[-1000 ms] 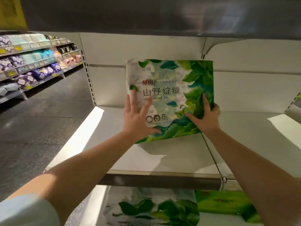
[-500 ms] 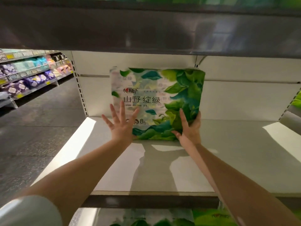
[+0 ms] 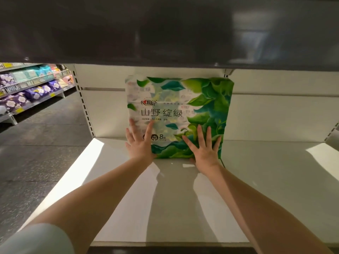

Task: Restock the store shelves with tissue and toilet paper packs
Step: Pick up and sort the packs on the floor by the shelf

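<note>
A: What could go wrong here?

B: The pack [image 3: 178, 114] stands upright on its narrow bottom edge, so my guess is it could tip forward off the back panel [image 3: 275, 114] once the push lets go. An uneven shove might also skew it, since the soft wrap gives under the palms.

A: And the grip?

B: Both hands are spread flat with the fingers straight, nothing curled round anything. The left hand [image 3: 140, 143] presses the lower left of the pack's front face. The right hand [image 3: 204, 149] presses the lower right, its heel down near the shelf [image 3: 275, 180].

A: So they push, not hold?

B: Yes. The pack rests on the shelf, just beyond the fingertips, with its back against or very near the panel; I cannot tell whether it touches.

A: Farther out?

B: An upper shelf [image 3: 165, 30] hangs close over the pack's top. Left of the left hand, well apart, an aisle floor [image 3: 36, 153] runs to other shelves of packs [image 3: 27, 88].
</note>
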